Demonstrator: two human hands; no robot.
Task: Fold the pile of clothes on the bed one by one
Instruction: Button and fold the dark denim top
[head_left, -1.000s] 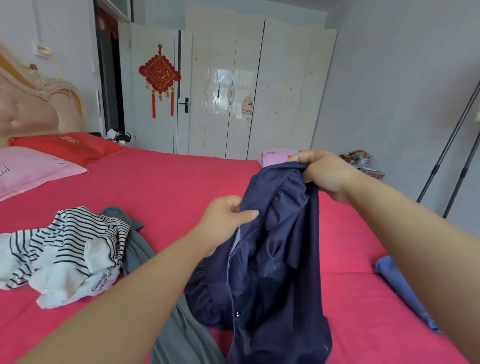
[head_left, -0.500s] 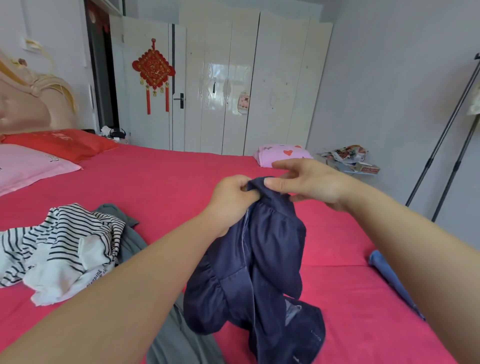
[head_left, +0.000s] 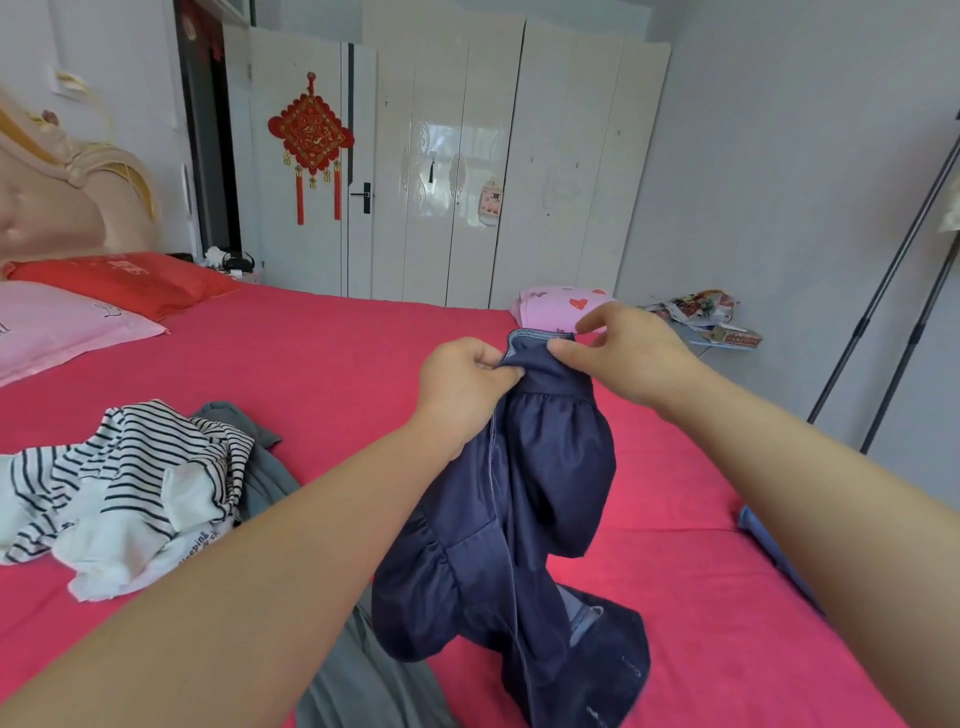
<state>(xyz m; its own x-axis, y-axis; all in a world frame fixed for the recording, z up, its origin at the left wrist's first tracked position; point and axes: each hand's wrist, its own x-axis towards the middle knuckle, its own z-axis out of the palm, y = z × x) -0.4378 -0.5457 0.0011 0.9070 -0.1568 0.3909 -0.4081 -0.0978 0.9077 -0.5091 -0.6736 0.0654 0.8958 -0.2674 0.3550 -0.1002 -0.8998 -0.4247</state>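
A dark navy garment (head_left: 524, 499) with gathered ruffles hangs in front of me above the red bed (head_left: 332, 364), its lower end resting crumpled on the sheet. My left hand (head_left: 462, 384) pinches its top edge on the left. My right hand (head_left: 623, 348) pinches the same edge on the right with thumb and fingers, close beside the left. A black-and-white striped garment (head_left: 124, 483) lies crumpled at the left. A grey garment (head_left: 270, 467) lies partly under it and runs down under my left forearm.
A blue cloth (head_left: 769, 545) shows at the bed's right edge behind my right arm. Pink pillow (head_left: 62, 327) and red pillow (head_left: 124, 280) lie at the headboard. A pink heart-print item (head_left: 556, 301) sits at the far corner. Tripod legs (head_left: 893, 291) stand at the right.
My right hand came down and left to meet the left hand at the garment's top edge. The navy garment now hangs from both hands, its lower end settled on the bed.
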